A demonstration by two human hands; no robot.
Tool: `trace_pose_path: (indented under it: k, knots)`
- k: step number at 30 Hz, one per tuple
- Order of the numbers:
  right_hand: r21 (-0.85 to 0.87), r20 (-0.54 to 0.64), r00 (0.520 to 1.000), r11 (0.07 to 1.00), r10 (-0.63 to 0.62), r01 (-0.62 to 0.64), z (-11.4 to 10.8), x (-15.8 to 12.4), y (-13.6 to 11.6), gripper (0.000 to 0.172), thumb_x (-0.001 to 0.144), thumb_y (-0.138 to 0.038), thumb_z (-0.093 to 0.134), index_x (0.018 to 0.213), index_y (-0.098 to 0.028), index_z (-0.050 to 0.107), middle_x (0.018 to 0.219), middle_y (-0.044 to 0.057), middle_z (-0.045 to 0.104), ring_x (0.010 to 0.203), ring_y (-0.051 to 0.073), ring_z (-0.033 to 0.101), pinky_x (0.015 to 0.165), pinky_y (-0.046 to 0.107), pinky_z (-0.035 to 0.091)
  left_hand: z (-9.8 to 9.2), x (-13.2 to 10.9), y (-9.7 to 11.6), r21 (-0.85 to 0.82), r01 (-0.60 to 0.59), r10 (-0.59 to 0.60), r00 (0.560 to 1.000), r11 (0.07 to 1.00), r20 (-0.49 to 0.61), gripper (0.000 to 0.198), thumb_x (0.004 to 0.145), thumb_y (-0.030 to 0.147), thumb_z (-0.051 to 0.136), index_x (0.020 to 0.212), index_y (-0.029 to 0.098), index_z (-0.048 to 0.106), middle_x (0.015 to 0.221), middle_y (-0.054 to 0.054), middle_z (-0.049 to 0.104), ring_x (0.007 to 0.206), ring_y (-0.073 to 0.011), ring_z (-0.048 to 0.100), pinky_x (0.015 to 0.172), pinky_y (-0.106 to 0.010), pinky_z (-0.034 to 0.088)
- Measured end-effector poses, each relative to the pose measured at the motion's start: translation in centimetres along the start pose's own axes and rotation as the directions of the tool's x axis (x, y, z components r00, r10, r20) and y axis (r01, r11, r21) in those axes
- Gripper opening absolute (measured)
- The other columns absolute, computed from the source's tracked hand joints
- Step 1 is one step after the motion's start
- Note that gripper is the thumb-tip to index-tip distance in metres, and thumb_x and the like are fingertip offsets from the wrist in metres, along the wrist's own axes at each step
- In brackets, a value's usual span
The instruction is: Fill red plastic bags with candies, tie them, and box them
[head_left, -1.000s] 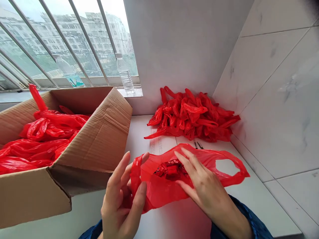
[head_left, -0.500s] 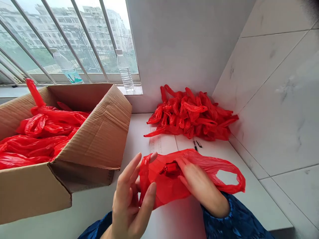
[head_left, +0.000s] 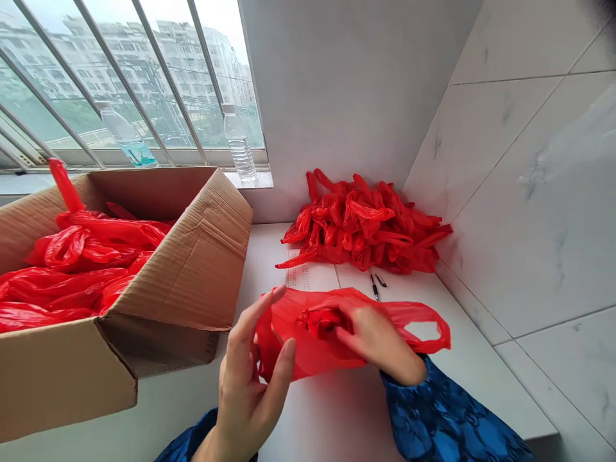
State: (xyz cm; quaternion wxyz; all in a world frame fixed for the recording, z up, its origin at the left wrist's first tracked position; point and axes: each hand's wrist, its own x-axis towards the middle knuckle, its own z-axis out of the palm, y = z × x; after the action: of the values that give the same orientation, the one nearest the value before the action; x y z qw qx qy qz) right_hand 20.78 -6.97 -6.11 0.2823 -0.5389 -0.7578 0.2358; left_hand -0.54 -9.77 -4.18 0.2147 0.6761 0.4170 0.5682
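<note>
The red plastic carrier bag (head_left: 303, 362) lies in front of me, its mouth gaping upward and one handle loop reaching out to 3 o'clock. My left hand (head_left: 255, 375) is at its 8 o'clock end, thumb and forefinger spread wide; my lower fingers curl by the film, and I cannot tell whether they pin it. My right hand (head_left: 373, 337) comes in from 4 o'clock and dips into the mouth, fingertips at the shiny red wrapped packets (head_left: 315, 319) — whether I have pinched one or only touch it, I cannot tell.

I judge the film feather-light, limp and a little slippery; it would crumple rather than push back, and a fingernail could tear it. The handle loops look the surest hold, with the rim good for spreading the mouth. The packets seem small and light with slick wrappers, best taken by their sides — no hard squeeze. Beyond, at 12 o'clock, sits a heap of red plastic bags (head_left: 366, 221); the cardboard box (head_left: 192, 269) is at 9 o'clock.
</note>
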Motion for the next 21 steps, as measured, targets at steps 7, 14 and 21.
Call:
trace_pose_path:
  k: [7,14,21]
  knots:
    - [0.722,-0.012,0.993,0.688,0.12,-0.074,-1.1,0.0,0.1,0.027,0.1,-0.039,0.051,0.098,-0.019,0.068,0.088,0.001,0.066,0.079,0.016,0.06,0.071,0.026,0.048,-0.8,2.5,-1.3,0.322,-0.117,0.067,0.984,0.939,0.163,0.036,0.097,0.025,0.059,0.133,0.027,0.06,0.145,-0.01,0.049,0.133,-0.0286,0.051,0.108,-0.042,0.045]
    - [0.861,0.132,0.991,0.492,0.035,-0.132,0.7,0.1,-0.4,0.036,0.099,-0.052,0.056,0.107,-0.019,0.068,0.094,0.002,0.065,0.082,0.015,0.061,0.069,0.024,0.05,0.3,3.0,-2.7,0.21,0.028,-0.11,0.913,0.977,0.392,0.021,0.102,0.035,0.051,0.106,0.023,0.068,0.121,-0.008,0.061,0.11,-0.0218,0.063,0.09,-0.03,0.05]
    - [0.834,0.156,0.987,0.531,0.037,-0.152,1.1,0.1,-0.4,0.042,0.082,-0.044,0.081,0.112,-0.019,0.065,0.109,0.004,0.067,0.096,0.019,0.066,0.083,0.029,0.052,1.1,2.8,-3.0,0.129,0.064,-0.104,0.935,0.99,0.34,0.033,0.102,0.032,0.051,0.072,0.018,0.054,0.096,-0.004,0.057,0.081,-0.0147,0.056,0.072,-0.025,0.044]
